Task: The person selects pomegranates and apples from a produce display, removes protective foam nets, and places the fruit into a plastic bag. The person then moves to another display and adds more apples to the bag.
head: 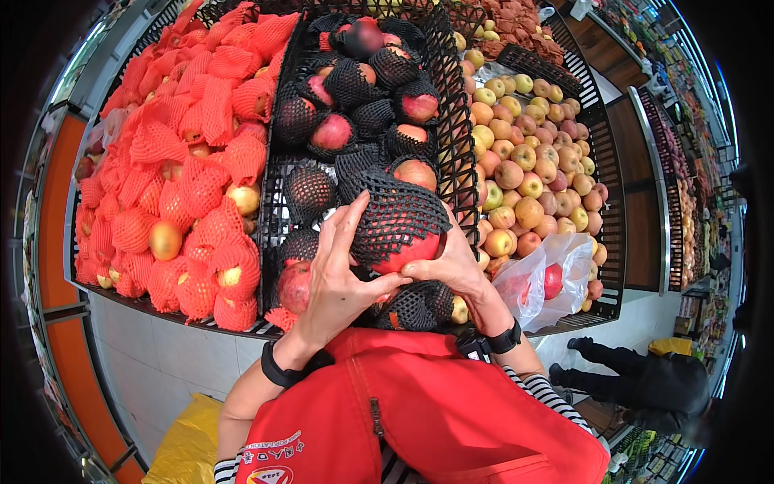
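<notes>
Between my two hands is a large red pomegranate [404,257], its upper part covered by a black foam net sleeve [393,212]. My left hand [338,260] spans its left side, fingers spread along the net. From the right, my right hand [456,257] grips the fruit, its fingers partly hidden behind it. The thumbs meet at the fruit's bare lower side. Below and around the hands lie other netted pomegranates [331,132] in a black plastic crate. An unsleeved pomegranate [294,287] rests beside my left wrist.
Pomegranates in red foam nets [199,199] fill the left bin. Apples [532,160] fill the right one, behind a black lattice divider [453,115]. A clear plastic bag [559,266] with red fruit lies on the apples. A person in dark clothes [641,378] stands at right.
</notes>
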The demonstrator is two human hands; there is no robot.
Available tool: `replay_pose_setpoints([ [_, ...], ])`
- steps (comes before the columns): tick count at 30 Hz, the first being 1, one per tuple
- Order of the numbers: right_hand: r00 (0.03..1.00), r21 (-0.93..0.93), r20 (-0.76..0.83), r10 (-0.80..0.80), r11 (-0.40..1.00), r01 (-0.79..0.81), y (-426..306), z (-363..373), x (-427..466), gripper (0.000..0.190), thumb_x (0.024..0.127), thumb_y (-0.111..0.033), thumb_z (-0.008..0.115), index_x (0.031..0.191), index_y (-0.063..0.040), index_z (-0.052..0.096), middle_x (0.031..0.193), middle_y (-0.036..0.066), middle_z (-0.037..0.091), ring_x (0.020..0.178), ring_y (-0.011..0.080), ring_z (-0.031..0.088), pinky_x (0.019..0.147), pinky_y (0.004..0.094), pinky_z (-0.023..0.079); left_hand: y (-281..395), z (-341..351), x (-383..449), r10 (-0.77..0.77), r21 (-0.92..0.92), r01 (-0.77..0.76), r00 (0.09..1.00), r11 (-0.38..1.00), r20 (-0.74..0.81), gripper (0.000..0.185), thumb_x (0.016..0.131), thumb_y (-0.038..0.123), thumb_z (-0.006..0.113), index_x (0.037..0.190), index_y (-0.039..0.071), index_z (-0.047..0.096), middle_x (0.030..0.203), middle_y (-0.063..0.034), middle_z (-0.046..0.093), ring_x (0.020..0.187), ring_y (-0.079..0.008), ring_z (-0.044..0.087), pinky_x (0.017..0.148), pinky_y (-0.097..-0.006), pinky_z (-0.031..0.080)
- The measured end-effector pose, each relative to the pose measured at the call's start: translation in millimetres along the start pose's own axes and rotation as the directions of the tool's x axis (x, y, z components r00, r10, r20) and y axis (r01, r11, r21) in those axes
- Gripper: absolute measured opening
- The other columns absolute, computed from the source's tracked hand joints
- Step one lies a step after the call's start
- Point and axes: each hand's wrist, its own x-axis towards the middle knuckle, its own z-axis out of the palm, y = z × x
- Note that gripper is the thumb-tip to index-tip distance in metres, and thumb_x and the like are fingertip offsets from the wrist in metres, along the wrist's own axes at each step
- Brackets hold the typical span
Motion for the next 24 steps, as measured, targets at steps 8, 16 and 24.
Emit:
replay_pose_setpoints([
  [8, 0.994, 0.123, -0.114, 0.006, 0.992, 0.008, 8.0, 8.0, 2.0, 0.101, 0.066, -0.022, 0.091, 0.146, 0.001, 0.035, 0.135, 0.013, 0.054, 0.124, 0.0215, 0.055, 0.106, 0.0372, 0.046, 0.8, -2.5, -2.0, -0.168, -0.15, 0.17, 0.985, 0.974, 0.03, 0.103, 0.062, 0.015, 0.093, 0.151, 0.009, 0.042, 0.142, -0.0207, 0.045, 0.125, -0.0326, 0.055, 0.094, -0.039, 0.052],
  [16, 0.888, 0.317, -0.213, 0.408, 0.888, -0.332, 8.8, -34.9, 127.4, 0.065, 0.084, -0.053, 0.075, 0.13, -0.011, 0.057, 0.113, 0.011, 0.069, 0.087, 0.0277, 0.073, 0.061, 0.0394, 0.063, -15.5, 5.9, -8.0, -0.22, -0.295, 0.208, 0.976, 0.932, -0.006, 0.071, 0.081, 0.006, 0.078, 0.145, 0.008, 0.048, 0.148, -0.0138, 0.043, 0.125, -0.0256, 0.056, 0.094, -0.0368, 0.053],
  [24, 0.816, 0.404, -0.23, 0.53, 0.815, -0.415, 46.1, -39.2, 223.2, 0.098, 0.064, -0.058, 0.089, 0.139, -0.011, 0.047, 0.129, 0.021, 0.055, 0.103, 0.0394, 0.065, 0.077, 0.0506, 0.063, -45.4, -15.8, -31.4, -0.309, -0.249, 0.274, 0.944, 0.929, -0.114, 0.041, 0.086, 0.0, 0.072, 0.125, 0.004, 0.065, 0.137, -0.0123, 0.055, 0.109, -0.0174, 0.064, 0.085, -0.027, 0.057],
])
